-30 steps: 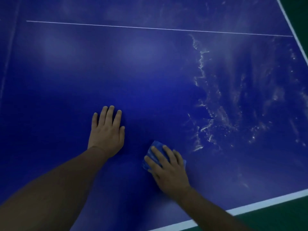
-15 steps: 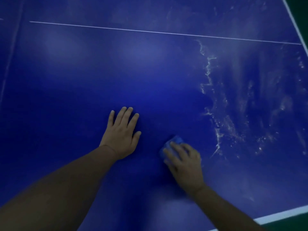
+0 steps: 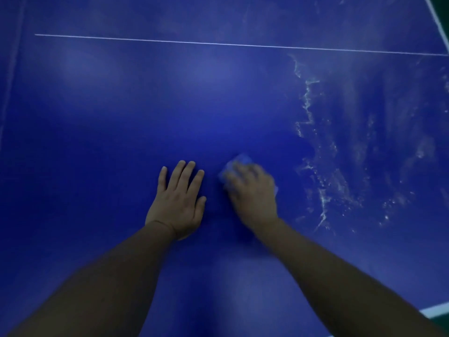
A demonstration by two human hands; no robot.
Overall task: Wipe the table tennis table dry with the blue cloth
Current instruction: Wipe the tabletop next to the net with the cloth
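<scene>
Two bare hands rest on a dark blue table tennis worktop [image 3: 121,117] — the left hand [image 3: 178,200] lies flat, fingers straight and slightly spread, holding nothing. Just beside it the right hand [image 3: 252,193], blurred, presses palm-down on the bunched blue cloth [image 3: 239,161], fingers laid over it. Pale water streaks [image 3: 323,186] glisten further right — apart from the cloth.

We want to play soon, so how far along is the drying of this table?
Done: the left and middle of the table look dark, no streaks. In hand: the right hand presses the blue cloth near the wet streaks, while the left hand rests flat. Left: those streaks and droplets across the right side.
</scene>
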